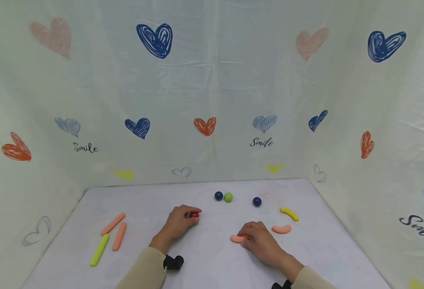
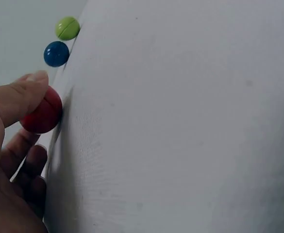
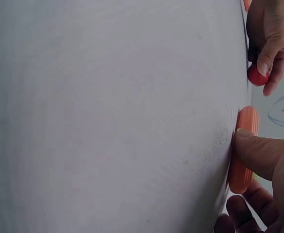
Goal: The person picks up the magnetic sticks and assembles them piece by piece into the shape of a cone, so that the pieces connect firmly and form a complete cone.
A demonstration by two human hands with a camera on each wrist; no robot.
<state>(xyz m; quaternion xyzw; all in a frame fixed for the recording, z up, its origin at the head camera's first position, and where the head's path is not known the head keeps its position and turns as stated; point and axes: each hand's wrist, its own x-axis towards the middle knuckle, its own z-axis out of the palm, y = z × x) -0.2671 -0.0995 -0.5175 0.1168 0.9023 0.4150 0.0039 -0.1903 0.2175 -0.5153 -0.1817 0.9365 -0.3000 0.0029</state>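
My left hand (image 1: pixel 177 221) pinches a small red ball (image 2: pixel 44 114) between thumb and fingers, low at the white tabletop. Across from it, to the right, my right hand (image 1: pixel 262 242) grips a curved orange piece (image 1: pixel 237 239) by its right part. In the right wrist view ridges show along this orange piece (image 3: pixel 248 119), and the thumb lies over its middle. A second curved orange piece (image 1: pixel 281 229) lies just beyond the right hand, with a curved yellow piece (image 1: pixel 289 214) behind it.
At the back, a dark blue ball (image 1: pixel 218 196) and a green ball (image 1: pixel 228 197) sit side by side. Another dark blue ball (image 1: pixel 256 201) lies to their right. On the left are two orange sticks (image 1: pixel 119 237) and a yellow-green stick (image 1: pixel 100 250). A heart-printed curtain (image 1: pixel 212 88) surrounds the table.
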